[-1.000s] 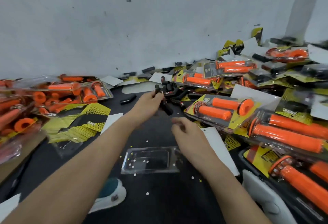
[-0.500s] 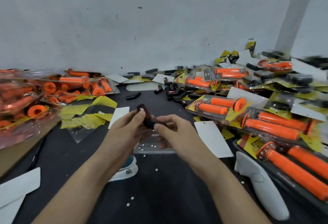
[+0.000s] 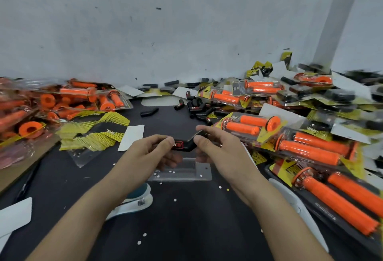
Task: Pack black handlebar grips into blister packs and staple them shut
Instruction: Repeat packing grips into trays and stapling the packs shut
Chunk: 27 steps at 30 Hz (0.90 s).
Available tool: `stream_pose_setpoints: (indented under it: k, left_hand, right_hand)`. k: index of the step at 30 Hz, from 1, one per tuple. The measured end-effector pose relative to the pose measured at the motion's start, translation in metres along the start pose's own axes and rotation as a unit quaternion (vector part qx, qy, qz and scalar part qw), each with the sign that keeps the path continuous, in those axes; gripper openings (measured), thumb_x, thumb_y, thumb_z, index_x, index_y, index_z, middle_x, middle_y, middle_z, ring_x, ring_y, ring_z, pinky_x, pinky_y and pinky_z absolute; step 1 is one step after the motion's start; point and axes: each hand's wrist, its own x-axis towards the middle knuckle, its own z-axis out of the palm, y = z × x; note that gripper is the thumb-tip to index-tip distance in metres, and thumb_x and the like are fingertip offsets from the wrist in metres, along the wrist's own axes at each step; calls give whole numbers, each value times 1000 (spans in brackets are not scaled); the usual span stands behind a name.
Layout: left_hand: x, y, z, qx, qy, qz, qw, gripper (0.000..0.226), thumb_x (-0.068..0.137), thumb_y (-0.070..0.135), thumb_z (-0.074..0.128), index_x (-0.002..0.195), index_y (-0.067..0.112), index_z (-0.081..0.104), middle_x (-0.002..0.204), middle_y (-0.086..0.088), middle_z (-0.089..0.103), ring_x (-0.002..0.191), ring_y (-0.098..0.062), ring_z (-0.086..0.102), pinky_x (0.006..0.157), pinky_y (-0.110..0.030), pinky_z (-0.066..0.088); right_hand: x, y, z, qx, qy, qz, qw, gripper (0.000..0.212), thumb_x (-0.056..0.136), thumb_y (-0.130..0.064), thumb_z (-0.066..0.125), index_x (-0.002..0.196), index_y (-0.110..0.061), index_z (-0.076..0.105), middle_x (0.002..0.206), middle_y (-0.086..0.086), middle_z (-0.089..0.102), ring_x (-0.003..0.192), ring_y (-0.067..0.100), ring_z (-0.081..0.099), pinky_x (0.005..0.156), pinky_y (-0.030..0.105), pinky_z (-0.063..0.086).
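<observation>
Hands: left hand (image 3: pixel 149 151) and right hand (image 3: pixel 217 149) each pinch one end of the black grip (image 3: pixel 183 145), which spans the gap between them. Both sit palms inward above the clear blister pack (image 3: pixel 186 170).

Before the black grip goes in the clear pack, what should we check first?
1. Grip held by left hand and right hand: ok.
2. Pack lies flat just under the hands: ok.
3. Pack free of litter: not ok, white bits lie on it.
4. Stapler close by the left forearm: ok.
5. Which way the grip must face in the pack: cannot tell.
</observation>
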Motion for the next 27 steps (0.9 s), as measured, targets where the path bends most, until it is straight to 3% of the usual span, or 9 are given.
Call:
stream_pose_setpoints:
  k: [6,13,18,22,27]
  left_hand:
    - [-2,-7,1,-9,-41,-10,999,33,104,27,42,107,1,62,83,-10,76,70,-18,70,60,-21,52]
    - [-1,-14,-2,-12,-60,-15,998,32,105,29,41,111,6,63,87,-9,76,75,-17,70,64,-23,53]
    - [1,-16,-3,-17,-29,-23,999,14,100,17,54,113,15,59,83,-1,74,74,-13,68,65,-27,53]
    - [3,-20,-9,89,-15,-5,996,15,95,21,63,108,25,56,92,1,74,79,-20,67,74,-34,53]
    - [7,-26,-14,188,43,34,981,23,94,14,62,105,32,54,99,6,65,82,-7,64,63,-10,48]
  right_hand:
    - [-1,5,-3,22,-3,22,1000,30,98,-18,61,128,-19,64,95,-6,69,80,3,69,73,24,59]
    - [-1,8,-5,0,2,15,1000,32,99,-17,60,130,-24,63,96,-7,69,81,5,70,73,24,59]
    - [-3,5,-8,-89,-24,-61,994,37,96,-5,62,117,-35,66,110,-10,66,86,0,68,78,14,53]
    - [-3,9,-11,-130,-42,-65,988,42,97,-7,61,126,-37,60,117,-16,64,97,-9,63,79,4,45]
    - [3,29,-19,-214,11,-8,977,38,101,-21,53,136,-36,53,123,-12,58,98,-6,56,64,1,41]
